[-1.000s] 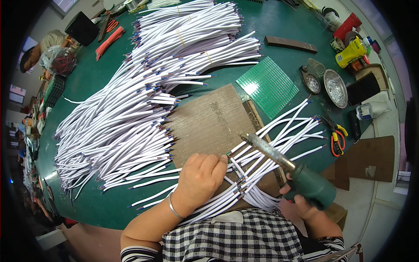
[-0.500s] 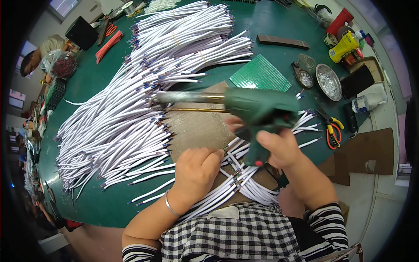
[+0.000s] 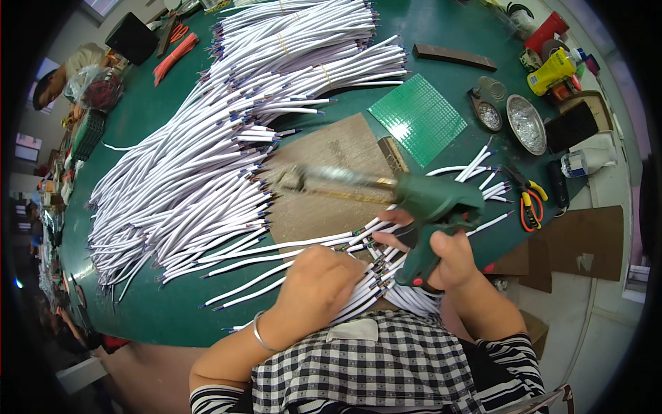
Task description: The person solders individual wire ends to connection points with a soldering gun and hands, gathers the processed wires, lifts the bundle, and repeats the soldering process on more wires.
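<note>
My right hand (image 3: 452, 259) grips a green soldering gun (image 3: 434, 200) by its handle. The gun's metal barrel points left over a brown board (image 3: 358, 141), and its tip is blurred. Closed over a bunch of white cables (image 3: 376, 293) is my left hand (image 3: 324, 283), its fingertips partly hidden among them. These cables lie crossed in front of me, with coloured wire ends meeting near the left hand. A large heap of similar white cables (image 3: 172, 186) covers the table to the left.
On the green table (image 3: 158, 324) a green gridded sheet (image 3: 420, 117) lies beyond the board. To the right are pliers (image 3: 529, 203), a metal dish (image 3: 526, 124), a small tip-cleaning holder (image 3: 488, 114) and a yellow bottle (image 3: 552, 72). A person (image 3: 86, 58) sits at the far left.
The soldering gun has moved down and slightly right, tilting a little. My left hand has shifted down toward me, and a dark-edged block on the board has come into sight.
</note>
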`<state>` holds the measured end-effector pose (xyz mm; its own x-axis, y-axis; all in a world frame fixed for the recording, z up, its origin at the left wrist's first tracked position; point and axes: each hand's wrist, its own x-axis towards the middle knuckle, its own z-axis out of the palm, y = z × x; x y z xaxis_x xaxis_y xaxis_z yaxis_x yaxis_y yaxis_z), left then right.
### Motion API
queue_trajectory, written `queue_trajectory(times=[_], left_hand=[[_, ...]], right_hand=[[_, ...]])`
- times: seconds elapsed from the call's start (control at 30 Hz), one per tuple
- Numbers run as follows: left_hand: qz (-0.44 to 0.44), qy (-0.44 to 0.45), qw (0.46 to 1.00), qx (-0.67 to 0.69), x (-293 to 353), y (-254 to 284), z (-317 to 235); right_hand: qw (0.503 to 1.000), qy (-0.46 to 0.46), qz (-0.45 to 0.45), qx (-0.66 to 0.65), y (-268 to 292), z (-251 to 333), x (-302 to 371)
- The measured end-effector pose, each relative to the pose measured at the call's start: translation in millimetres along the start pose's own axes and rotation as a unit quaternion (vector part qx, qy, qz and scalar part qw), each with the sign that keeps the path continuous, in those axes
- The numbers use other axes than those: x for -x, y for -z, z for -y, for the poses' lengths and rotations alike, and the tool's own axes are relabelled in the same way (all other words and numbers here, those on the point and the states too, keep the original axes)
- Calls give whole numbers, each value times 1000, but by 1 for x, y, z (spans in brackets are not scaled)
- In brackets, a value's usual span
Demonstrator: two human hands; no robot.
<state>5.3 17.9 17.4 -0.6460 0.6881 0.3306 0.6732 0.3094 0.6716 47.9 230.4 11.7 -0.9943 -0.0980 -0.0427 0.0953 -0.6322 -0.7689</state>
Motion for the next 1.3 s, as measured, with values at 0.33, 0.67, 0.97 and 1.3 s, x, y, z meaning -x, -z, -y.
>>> queue_trajectory(times=[0.33,0.67,0.97,1.3], left_hand=[[12,88,988,-124,4,3,16],[99,145,984,20,-27,11,22],[38,273,951,143,-20,2,20],[-4,-12,992,-127,-10,-8,20]], right_hand=[[994,47,-63,-78,-10,-7,-3],[989,90,-55,-101,-19,-9,-1],[999,45,-25,-14,-12,-21,-6],[998,-10,-60,-6,-19,-16,-6]])
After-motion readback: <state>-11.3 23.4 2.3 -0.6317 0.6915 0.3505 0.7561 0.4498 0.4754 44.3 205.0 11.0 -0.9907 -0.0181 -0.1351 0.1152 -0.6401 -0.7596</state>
